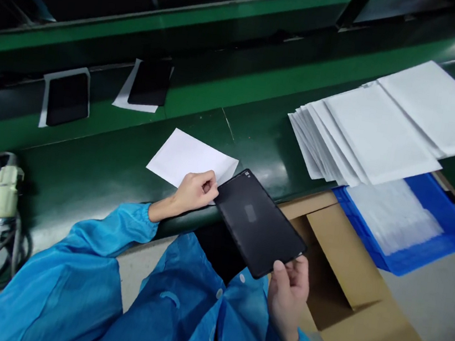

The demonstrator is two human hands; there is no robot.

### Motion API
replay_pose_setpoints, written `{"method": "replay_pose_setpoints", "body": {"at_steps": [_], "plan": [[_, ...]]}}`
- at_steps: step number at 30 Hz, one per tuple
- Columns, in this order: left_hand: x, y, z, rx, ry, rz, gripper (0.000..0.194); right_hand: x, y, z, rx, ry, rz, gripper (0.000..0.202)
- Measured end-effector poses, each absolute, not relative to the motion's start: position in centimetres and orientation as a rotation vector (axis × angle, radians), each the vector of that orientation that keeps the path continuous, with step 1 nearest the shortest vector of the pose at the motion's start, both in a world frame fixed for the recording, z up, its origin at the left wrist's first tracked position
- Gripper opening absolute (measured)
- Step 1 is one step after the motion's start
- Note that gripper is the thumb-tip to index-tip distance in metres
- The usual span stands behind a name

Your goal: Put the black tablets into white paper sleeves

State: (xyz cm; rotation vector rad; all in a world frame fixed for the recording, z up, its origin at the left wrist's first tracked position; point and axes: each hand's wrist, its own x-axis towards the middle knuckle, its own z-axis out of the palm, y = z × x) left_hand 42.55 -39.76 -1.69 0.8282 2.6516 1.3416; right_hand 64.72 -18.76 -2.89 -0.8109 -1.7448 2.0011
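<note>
My right hand (289,290) grips a black tablet (261,231) by its near right corner, thumb on top. The tablet is tilted over the table's front edge, its back with a small grey label facing up. My left hand (195,190) is closed, with its fingers curled at the near edge of a white sleeve (189,157) that lies flat on the green table. The tablet's far left corner is right beside those fingers, close to the sleeve's right end. What the left fingertips pinch, if anything, is hidden.
A fanned stack of white sleeves (375,128) lies at right. Below are a blue bin (454,234) with translucent sheets and an open cardboard box (373,340). Dark tablets (68,98) on white sleeves sit on the far green strip (221,91). A corded device (5,194) is at left.
</note>
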Motion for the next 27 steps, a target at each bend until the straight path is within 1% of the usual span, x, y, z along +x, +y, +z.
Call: {"method": "replay_pose_setpoints", "body": {"at_steps": [2, 5, 8, 11, 14, 17, 20, 22, 25, 27], "plan": [[42.7, -39.8, -1.8, 0.958, 2.680, 1.259, 0.015, 65.0, -19.2, -2.9, -0.805, -1.793, 2.021, 0.032], [43.1, -39.8, -1.6, 1.202, 2.705, 1.110, 0.019, 64.3, -19.7, -3.1, -0.795, -1.839, 2.152, 0.035], [44.0, -39.6, -1.2, 1.414, 2.630, 1.004, 0.024, 63.0, -20.3, -3.7, -0.784, -1.848, 2.265, 0.039], [45.5, -39.2, -0.7, 1.552, 2.433, 0.992, 0.024, 61.7, -21.2, -4.3, -0.747, -1.845, 2.361, 0.043], [47.2, -38.9, -0.2, 1.584, 2.237, 1.064, 0.023, 61.1, -22.0, -4.8, -0.688, -1.920, 2.454, 0.044], [48.5, -38.8, 0.3, 1.540, 2.109, 1.171, 0.022, 60.9, -22.0, -5.4, -0.656, -2.103, 2.348, 0.042], [49.2, -38.8, 0.7, 1.484, 1.989, 1.296, 0.023, 60.8, -21.7, -6.0, -0.609, -2.256, 2.196, 0.050], [49.4, -38.7, 0.8, 1.472, 1.925, 1.345, 0.025, 60.7, -21.6, -6.1, -0.589, -2.283, 2.177, 0.052], [48.2, -38.7, 0.7, 1.525, 1.909, 1.319, 0.024, 60.3, -22.0, -6.1, -0.631, -2.255, 2.220, 0.047], [45.6, -39.5, 0.7, 1.508, 2.094, 1.213, 0.022, 60.1, -22.1, -6.2, -0.706, -2.186, 2.225, 0.041]]}}
